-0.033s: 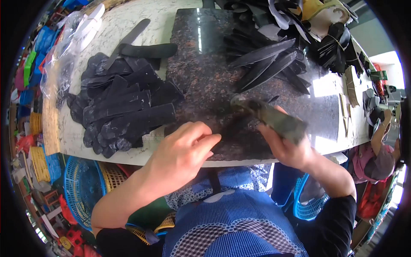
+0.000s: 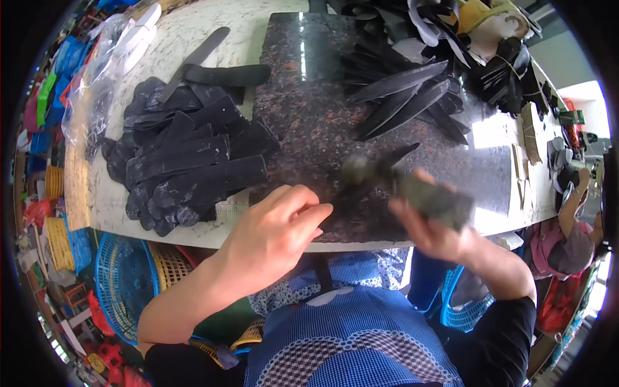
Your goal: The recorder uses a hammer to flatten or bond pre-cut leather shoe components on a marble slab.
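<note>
With finger and thumb pinched, my left hand point(image 2: 280, 219) holds one end of a narrow black strip point(image 2: 403, 155) that lies on the dark stone slab point(image 2: 293, 103). Its far tip points up and to the right. My right hand point(image 2: 435, 226) is wrapped round the thick grey-green handle point(image 2: 435, 198) of a hammer, smeared by motion. The hammer's blurred head point(image 2: 356, 171) is over the strip; I cannot tell whether the two touch. On the slab's far side, long curved black pieces point(image 2: 400, 97) lie in a heap.
Left of the slab is a pile of flat black pieces point(image 2: 187, 155) on the white table point(image 2: 245, 26). Clear plastic wrap point(image 2: 97, 97) lies at the table's left edge. Blue baskets point(image 2: 126, 284) stand below. At the far right is another person point(image 2: 567, 238).
The hammer in my right hand has shifted a little, and its head has come off the strip's far part, baring more of the tip. My left hand stays in place.
</note>
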Demonstrator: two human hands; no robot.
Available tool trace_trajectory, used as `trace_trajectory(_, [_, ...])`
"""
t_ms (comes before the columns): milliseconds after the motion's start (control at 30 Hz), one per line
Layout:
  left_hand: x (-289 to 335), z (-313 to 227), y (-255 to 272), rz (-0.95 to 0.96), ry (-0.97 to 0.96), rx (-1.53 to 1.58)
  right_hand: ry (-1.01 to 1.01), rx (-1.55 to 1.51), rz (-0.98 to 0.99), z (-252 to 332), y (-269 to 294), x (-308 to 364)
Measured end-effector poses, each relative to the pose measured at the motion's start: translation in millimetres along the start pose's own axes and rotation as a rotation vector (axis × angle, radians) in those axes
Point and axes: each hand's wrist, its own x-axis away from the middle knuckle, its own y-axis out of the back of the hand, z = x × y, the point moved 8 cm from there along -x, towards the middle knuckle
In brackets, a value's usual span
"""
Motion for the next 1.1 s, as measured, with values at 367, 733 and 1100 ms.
trace_trajectory(367, [27.2, 5.5, 6.1, -0.267, 0.026, -0.057, 0.047, 0.115, 0.198, 13.0, -21.1, -16.7])
trace_trajectory(733, [40.3, -1.4, 1.7, -0.361, -0.036, -0.127, 0.076, -0.054, 0.139, 20.6, -22.2, -31.6])
trace_trajectory(1100, [49.8, -5.1, -1.0, -0.384, -0.065, -0.256, 0.175, 0.217, 0.323, 47.6, -37.4, -40.2])
